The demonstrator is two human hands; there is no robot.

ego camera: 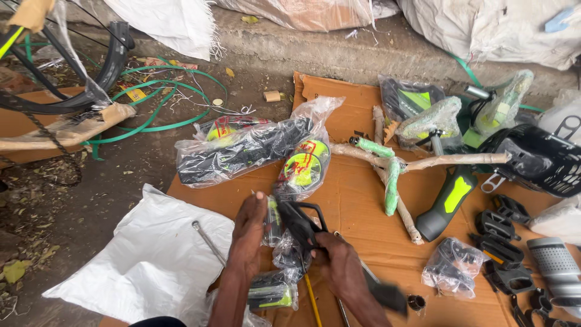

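Observation:
My left hand [249,233] rests on a small clear plastic bag [272,219] holding a dark part with yellow-green markings. My right hand [339,261] grips a black metal bracket [301,223] that sticks up between both hands, partly wrapped in crumpled plastic [289,254]. Both hands work over an orange-brown cardboard sheet [351,200] on the ground. Another bagged black and green part [271,292] lies just below my left wrist. A thin yellow rod [312,300] runs beneath my right hand.
Bagged black parts [242,151], paper-wrapped handlebars [417,163], a black and yellow-green grip [448,203], black pedals [499,242], a black basket [535,157] and a grey cylinder [554,266] lie around. A white sack [151,260] with a metal rod [209,242] lies left. A bicycle wheel [72,79] and green straps [151,103] are far left.

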